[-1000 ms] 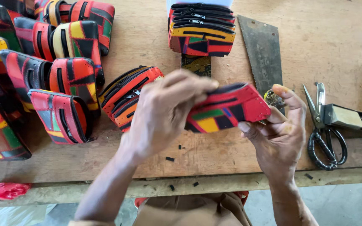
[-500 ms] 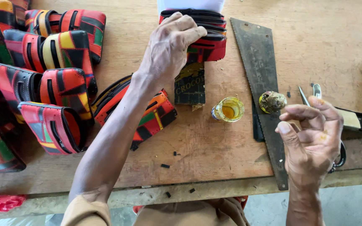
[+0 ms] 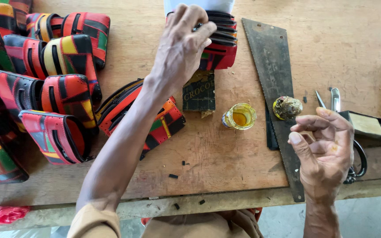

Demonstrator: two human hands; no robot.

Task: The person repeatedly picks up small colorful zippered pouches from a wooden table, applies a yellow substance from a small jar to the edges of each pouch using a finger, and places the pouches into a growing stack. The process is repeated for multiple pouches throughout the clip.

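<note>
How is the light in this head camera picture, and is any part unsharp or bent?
Head view: soft, even light; the glue jar glints slightly. The left hand on the stacked wallets and the empty right hand are fairly sharp. The saw blade and table edge look slightly curved by the wide lens.

Left hand [image 3: 182, 48] hid the front of the pouch stack [image 3: 220, 42], its top cut by the frame edge w/ the white item [image 3: 199, 5]; scissors [image 3: 353, 154] mostly behind right hand [image 3: 325, 152].
</note>
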